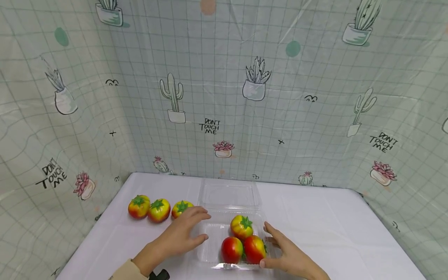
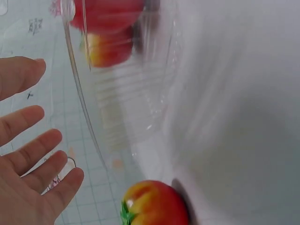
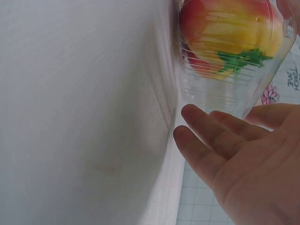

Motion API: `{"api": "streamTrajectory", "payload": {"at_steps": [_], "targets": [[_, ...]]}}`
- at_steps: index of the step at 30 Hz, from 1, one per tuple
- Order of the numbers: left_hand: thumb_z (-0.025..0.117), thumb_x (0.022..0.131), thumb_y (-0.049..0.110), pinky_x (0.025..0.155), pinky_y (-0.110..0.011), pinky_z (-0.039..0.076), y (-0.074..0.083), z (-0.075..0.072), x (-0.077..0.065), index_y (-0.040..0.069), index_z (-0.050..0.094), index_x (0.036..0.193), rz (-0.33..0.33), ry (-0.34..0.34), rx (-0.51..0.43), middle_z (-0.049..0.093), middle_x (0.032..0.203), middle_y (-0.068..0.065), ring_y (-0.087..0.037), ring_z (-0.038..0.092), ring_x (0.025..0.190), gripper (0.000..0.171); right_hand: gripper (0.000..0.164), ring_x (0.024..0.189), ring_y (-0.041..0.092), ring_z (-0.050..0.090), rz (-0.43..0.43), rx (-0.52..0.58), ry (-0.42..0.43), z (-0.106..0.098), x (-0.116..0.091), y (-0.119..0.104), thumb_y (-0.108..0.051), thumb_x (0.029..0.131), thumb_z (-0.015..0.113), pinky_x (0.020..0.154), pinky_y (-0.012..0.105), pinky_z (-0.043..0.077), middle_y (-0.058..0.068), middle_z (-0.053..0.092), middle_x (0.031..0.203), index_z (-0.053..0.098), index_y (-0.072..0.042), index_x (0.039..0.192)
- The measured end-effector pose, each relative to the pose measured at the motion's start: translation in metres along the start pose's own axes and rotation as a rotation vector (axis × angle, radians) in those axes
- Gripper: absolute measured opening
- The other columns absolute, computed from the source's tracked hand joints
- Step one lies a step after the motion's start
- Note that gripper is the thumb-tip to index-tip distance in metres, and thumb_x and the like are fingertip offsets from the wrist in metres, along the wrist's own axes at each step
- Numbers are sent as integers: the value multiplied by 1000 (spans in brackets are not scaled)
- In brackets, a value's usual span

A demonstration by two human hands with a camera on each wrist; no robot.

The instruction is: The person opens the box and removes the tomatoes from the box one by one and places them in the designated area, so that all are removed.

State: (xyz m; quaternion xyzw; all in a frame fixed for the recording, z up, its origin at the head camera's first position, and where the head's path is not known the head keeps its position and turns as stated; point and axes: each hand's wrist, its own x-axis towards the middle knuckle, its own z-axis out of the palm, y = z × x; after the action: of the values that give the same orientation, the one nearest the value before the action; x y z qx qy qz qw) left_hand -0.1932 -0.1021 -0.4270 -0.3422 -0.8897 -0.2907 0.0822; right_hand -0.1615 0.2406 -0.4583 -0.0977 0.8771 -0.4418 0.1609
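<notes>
A clear plastic clamshell container (image 1: pixel 212 245) stands opened on the table, its lid (image 1: pixel 229 195) laid back away from me. Three red-and-yellow, tomato-like fruits with green leafy tops sit in its right part: one fruit (image 1: pixel 241 227) at the back, a redder fruit (image 1: pixel 231 250) and another fruit (image 1: pixel 254 249) in front. My left hand (image 1: pixel 183 233) hovers by the container's left side, fingers spread and holding nothing. Along the right side lies my right hand (image 1: pixel 288 254), fingers extended near the wall (image 3: pixel 234 89) and thumb at the near corner; whether it touches cannot be told.
Left of the container, three similar fruits stand in a row: a left fruit (image 1: pixel 139 207), a middle fruit (image 1: pixel 159 210) and a right fruit (image 1: pixel 181 208) partly behind my left hand. A white cloth (image 1: pixel 315 221) covers the table. Cactus-printed curtains (image 1: pixel 224 89) enclose the back and sides.
</notes>
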Motion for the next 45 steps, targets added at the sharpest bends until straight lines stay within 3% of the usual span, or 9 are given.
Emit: {"api": "streamTrajectory", "payload": {"at_steps": [7, 24, 31, 38, 45], "targets": [[70, 86, 28, 101, -43, 43, 10, 10, 1, 17, 57, 127, -1, -85, -22, 51, 131, 1, -20, 48, 121, 44, 104, 128, 44, 40, -8, 5, 0, 0, -1, 1, -45, 76, 76, 89, 60, 46, 20, 29, 151, 16, -12, 153], [68, 88, 32, 98, -35, 46, 21, 35, 2, 13, 57, 127, 110, -132, -92, 52, 127, 1, -15, 54, 113, 45, 103, 128, 45, 40, -18, 14, -6, 0, -1, 2, -44, 76, 76, 89, 61, 46, 20, 28, 152, 16, -12, 154], [67, 89, 33, 98, -34, 46, 26, 42, 5, 17, 56, 129, 110, -152, -117, 51, 126, 3, -13, 52, 114, 45, 100, 126, 42, 43, -64, -6, 3, -2, -1, 2, -42, 78, 75, 97, 63, 38, 20, 30, 151, 17, -10, 153], [66, 89, 35, 98, -33, 46, 28, 46, 8, 18, 55, 130, 84, -181, -130, 51, 126, 5, -11, 52, 114, 46, 102, 128, 45, 39, -23, 8, -5, -1, -1, 3, -45, 76, 75, 89, 63, 44, 20, 28, 152, 17, -13, 154], [65, 90, 37, 98, -33, 46, 30, 44, 10, 19, 55, 130, 61, -196, -122, 50, 126, 6, -11, 51, 114, 46, 99, 126, 43, 43, -72, -21, 3, -2, -2, 4, -43, 79, 74, 96, 63, 39, 20, 31, 150, 17, -11, 153]]}}
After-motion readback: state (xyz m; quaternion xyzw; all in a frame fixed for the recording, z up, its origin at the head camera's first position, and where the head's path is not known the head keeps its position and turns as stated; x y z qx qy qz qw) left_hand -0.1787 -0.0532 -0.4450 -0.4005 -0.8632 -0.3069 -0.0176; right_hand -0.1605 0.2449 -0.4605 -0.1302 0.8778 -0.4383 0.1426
